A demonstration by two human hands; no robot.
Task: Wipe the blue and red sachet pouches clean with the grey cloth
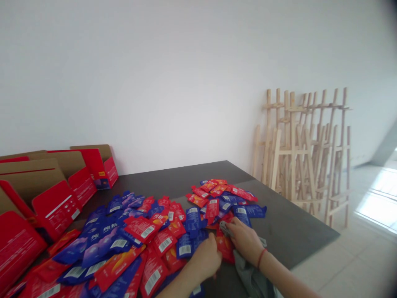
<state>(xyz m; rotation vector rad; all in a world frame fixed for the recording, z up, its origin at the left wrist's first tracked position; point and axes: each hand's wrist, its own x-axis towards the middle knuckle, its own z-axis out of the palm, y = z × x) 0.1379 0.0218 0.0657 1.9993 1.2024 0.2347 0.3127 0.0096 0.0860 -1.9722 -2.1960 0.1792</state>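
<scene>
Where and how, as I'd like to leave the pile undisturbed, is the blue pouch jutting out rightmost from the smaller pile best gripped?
Probably by its free right end, pinched between thumb and fingers, coming from the right: the blue pouch points that end outward over the dark tabletop, while its left end meets the labelled pouch.

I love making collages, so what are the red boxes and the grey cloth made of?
Red boxes: probably cardboard, smooth and printed outside, plain brown inside. Grey cloth: seemingly soft, matte fabric, because it bunches in folds; fibre unclear.
</scene>
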